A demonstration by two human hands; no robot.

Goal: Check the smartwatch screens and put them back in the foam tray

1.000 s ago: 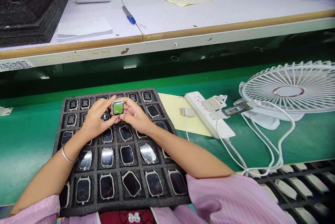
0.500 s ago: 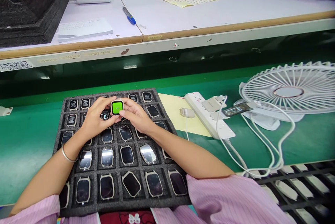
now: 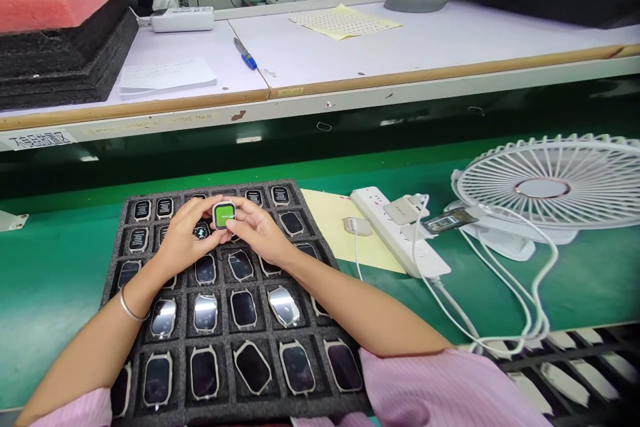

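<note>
A smartwatch case (image 3: 224, 214) without a strap, its screen lit green, is held between both hands above the far part of a dark foam tray (image 3: 227, 340). My left hand (image 3: 189, 234) grips its left edge with the fingers closed. My right hand (image 3: 261, 230) holds the right side, with the thumb on the lower part of the screen. Several more watch cases lie in the tray's compartments. Many have dark screens, like this watch (image 3: 243, 308); those in the far rows, such as this watch (image 3: 139, 239), show white text.
Right of the tray are yellow paper (image 3: 330, 227), a white power strip (image 3: 395, 230) with cables and a white fan (image 3: 545, 190). Another tray of pale pieces (image 3: 565, 384) is at the lower right. A raised shelf (image 3: 320, 47) behind carries a pen (image 3: 245, 54) and black foam blocks (image 3: 65, 60).
The camera view has tilted up slightly, so everything sits lower in the picture. Both hands keep the same hold on the watch case, whose screen stays green.
</note>
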